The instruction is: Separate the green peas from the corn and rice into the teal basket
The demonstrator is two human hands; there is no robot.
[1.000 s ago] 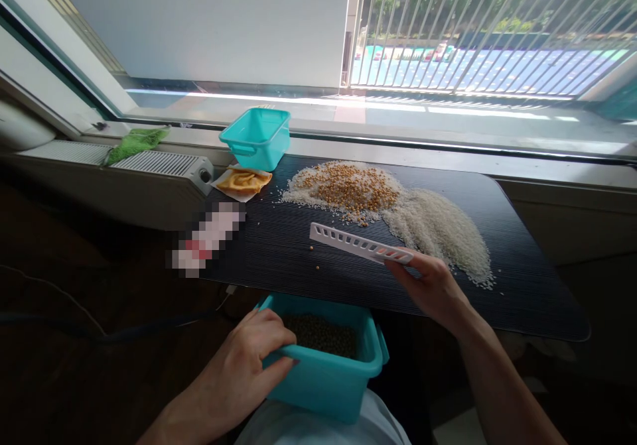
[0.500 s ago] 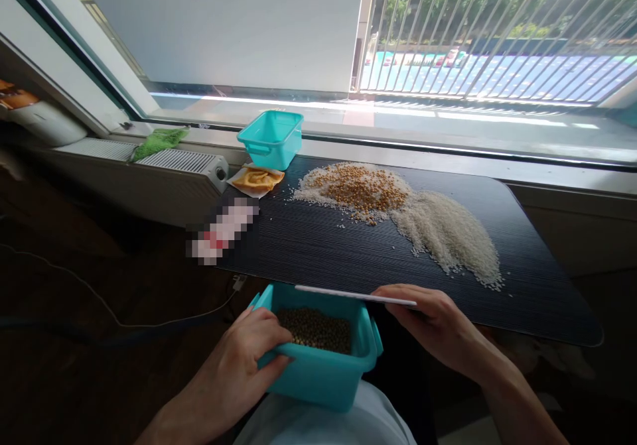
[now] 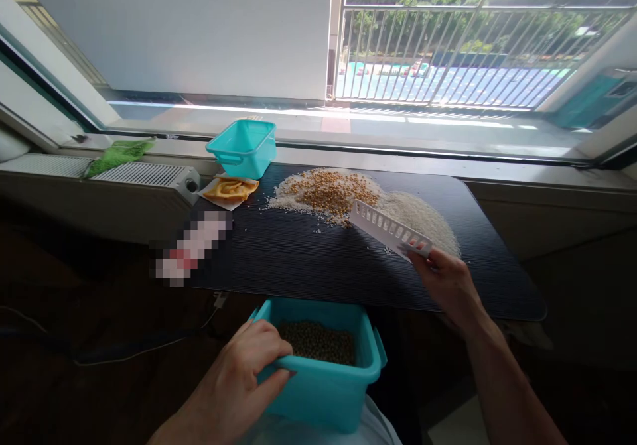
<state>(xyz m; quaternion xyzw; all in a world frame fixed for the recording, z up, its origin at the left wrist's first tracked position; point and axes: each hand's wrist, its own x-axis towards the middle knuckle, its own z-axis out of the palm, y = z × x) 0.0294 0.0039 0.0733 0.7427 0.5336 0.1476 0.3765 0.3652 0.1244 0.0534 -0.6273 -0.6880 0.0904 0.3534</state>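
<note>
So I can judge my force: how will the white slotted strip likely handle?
The white slotted strip is probably stiff, looking straight though the right hand grips only one end. It's likely light, given its open slots.

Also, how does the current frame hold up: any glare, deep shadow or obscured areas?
In the head view, sun glare flashes off the railing outside; the floor at lower left sinks into deep shadow; the beans inside the nearer teal box look dim; a pixelated patch masks something at the table's left side; the white slotted strip looks fairly sharp.
</note>
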